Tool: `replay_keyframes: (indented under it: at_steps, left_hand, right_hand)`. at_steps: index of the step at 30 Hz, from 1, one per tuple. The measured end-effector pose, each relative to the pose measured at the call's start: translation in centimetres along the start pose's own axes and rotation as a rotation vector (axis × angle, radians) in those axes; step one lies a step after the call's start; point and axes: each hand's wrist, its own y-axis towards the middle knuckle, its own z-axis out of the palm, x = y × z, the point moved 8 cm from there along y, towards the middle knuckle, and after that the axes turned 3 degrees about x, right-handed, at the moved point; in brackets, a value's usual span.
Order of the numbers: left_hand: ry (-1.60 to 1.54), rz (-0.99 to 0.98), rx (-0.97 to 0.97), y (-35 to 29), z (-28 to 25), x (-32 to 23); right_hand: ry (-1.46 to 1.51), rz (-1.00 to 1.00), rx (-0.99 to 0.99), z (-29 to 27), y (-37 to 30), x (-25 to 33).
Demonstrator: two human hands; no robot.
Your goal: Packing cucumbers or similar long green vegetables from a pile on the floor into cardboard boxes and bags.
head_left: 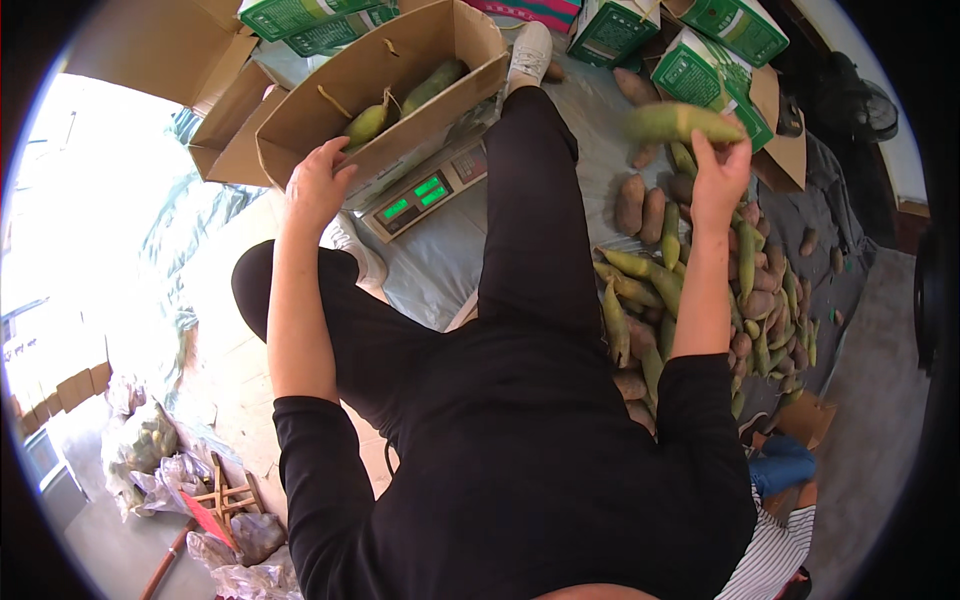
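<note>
My right hand (pixel 722 185) is raised on the right, its fingers closed round one end of a long green vegetable (pixel 665 122), which looks like an ear of corn in its husk. The vegetable is blurred and has a paler band around it. On the left, my left hand (pixel 318 185) grips the near rim of an open cardboard box (pixel 415 130), fingers over the edge and thumb outside. Two similar green vegetables, one a corn ear (pixel 368 122), lie inside. Under the box is a digital scale (pixel 425 198) with lit green displays.
A heap of brown tubers (pixel 765 300) and green corn ears (pixel 640 280) spreads by my right side. Green printed boxes (pixel 715 80) stand beyond it. Another open carton (pixel 235 140) adjoins the box at left. Plastic bags (pixel 145 440) lie lower left; another person's striped sleeve (pixel 775 550) shows lower right.
</note>
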Motion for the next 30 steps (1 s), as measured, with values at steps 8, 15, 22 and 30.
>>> replay_keyframes:
  at_steps: [8,15,22,30]
  left_hand:
    - [0.039,-0.002,0.008,-0.3,0.1,0.1]
    - [0.080,0.026,0.017,-0.2,0.1,0.2]
    - [0.093,-0.015,0.022,-0.6,-0.2,0.6]
    - [0.093,-0.006,0.027,-0.2,0.2,0.1]
  right_hand:
    - [0.548,-0.103,0.163,12.0,5.4,7.9]
    - [0.470,0.098,0.416,25.3,2.7,7.3]
    - [0.265,0.165,0.408,21.1,0.8,-2.5]
    - [-0.175,0.740,0.285,4.2,-8.5,-17.7]
